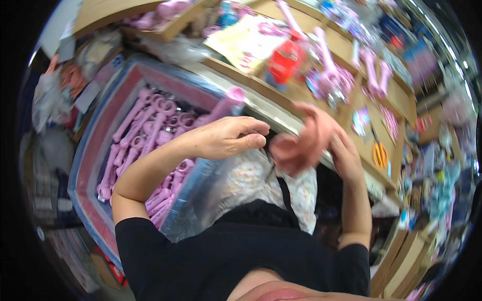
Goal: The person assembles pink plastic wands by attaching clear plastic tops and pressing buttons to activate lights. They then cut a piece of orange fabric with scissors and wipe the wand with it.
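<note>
My left hand [236, 138] hovers in front of my lap with its thumb apart from the fingers and nothing visible in it. Across from it, my right hand [346, 153] grips a soft salmon-pink cloth-like thing [304, 143], too smeared by motion to name exactly. Below the cloth is my white patterned lap [246, 173]. Left of my lap, a blue-rimmed bin [83, 165] holds many pink plastic wand-like pieces [140, 118] with ring-shaped ends. A wider pink tube [228, 103] leans out over the bin's far right side, beyond my left wrist.
A wooden worktable [251, 83] with raised edges runs along the far side. On it lie a red package [286, 60], a yellow-white bag [246, 42], pink wands [326, 60] and orange-handled scissors [380, 154]. Cardboard [401, 261] stands at lower right.
</note>
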### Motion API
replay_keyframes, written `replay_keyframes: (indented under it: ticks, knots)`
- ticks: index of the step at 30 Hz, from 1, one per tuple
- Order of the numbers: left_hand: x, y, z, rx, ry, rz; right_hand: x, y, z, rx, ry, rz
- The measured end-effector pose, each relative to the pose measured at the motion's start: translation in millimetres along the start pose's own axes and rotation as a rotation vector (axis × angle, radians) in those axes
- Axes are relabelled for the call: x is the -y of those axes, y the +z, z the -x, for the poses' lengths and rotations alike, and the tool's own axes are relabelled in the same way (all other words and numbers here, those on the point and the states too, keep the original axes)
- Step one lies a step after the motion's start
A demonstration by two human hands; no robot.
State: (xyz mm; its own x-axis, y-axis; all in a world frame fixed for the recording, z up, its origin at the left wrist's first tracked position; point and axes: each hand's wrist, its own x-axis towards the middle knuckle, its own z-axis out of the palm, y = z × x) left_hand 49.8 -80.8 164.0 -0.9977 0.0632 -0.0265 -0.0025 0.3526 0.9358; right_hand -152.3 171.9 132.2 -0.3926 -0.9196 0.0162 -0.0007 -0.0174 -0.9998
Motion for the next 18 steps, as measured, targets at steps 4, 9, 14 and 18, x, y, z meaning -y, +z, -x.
replay_keyframes:
  ticks: [4, 9, 14, 18]
  knots:
    - [9.8, 53.1, -57.5, 0.105, 0.108, 0.487, -3.7, 0.6, 3.1, 0.007, -0.103, -0.286]
    - [16.7, 93.1, -99.0, -0.113, 0.092, 0.689, -13.2, -19.9, 18.6, -0.016, -0.119, -0.187]
    - [27.1, 112.1, -115.8, -0.386, 0.141, 0.815, -32.3, -31.5, 24.2, -0.25, -0.133, -0.329]
    - [26.8, 111.5, -115.6, -0.379, 0.099, 0.831, -44.6, -20.4, 24.2, -0.299, -0.106, -0.196]
